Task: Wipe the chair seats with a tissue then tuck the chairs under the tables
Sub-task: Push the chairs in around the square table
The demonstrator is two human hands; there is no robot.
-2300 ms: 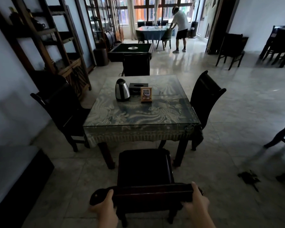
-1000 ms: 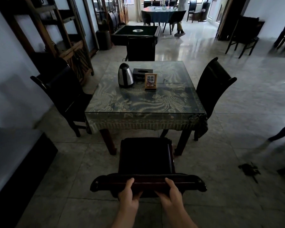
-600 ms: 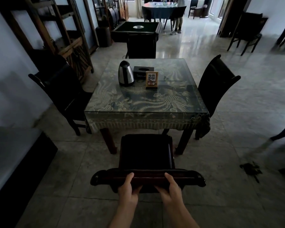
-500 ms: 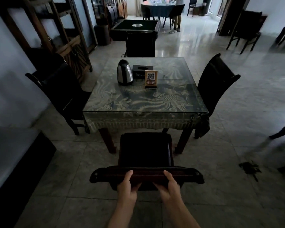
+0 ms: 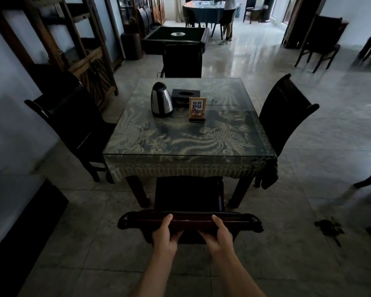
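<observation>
A dim dining room with a pale tiled floor (image 5: 308, 146) spreads around one square glass-topped table (image 5: 189, 133), its patterned cloth hanging in a fringe along the near edge. This head view is the only one given. On the table, toward its far left part, stand a steel kettle (image 5: 161, 99), a dark tissue box (image 5: 185, 97) just behind it, and a small framed sign (image 5: 197, 109) to their right. One dark chair stands at the table's left side (image 5: 73, 123), another at its right (image 5: 285, 116), a third at its far side (image 5: 182, 61). Beyond the table, more tables and a person standing by the windows. On the floor well right of the table lies a dark scrap (image 5: 329, 227); what it is cannot be told.

The near chair (image 5: 189, 196) faces the table, its seat front just under the fringe, between the two near table legs. The left hand (image 5: 164, 232) and the right hand (image 5: 217, 232) both clasp its top rail (image 5: 190, 219), fingers over the front edge, close together at the middle; likely so a push runs straight and the chair does not swing into a leg. No tissue shows in either hand, so this looks like the tucking step, with most of the seat not yet under.
</observation>
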